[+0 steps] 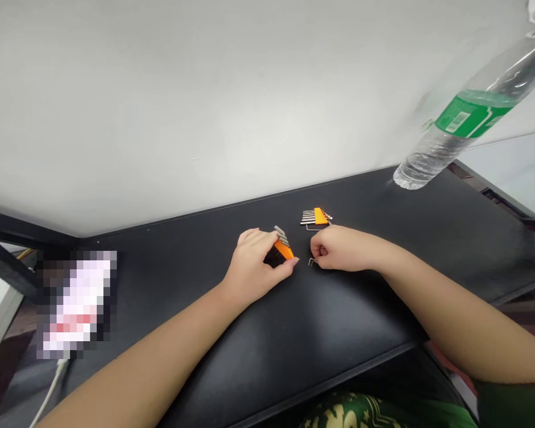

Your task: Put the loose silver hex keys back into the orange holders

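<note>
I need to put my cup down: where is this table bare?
Bare: between the blurred object and the left hand, and between the right hand and the bottle. Crowded: around the held key set and the loose set.

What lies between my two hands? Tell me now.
In the head view, a small L-shaped hex key, pinched by the right hand, pokes into the gap toward the orange hex key holder in the left hand; otherwise bare black table.
</note>
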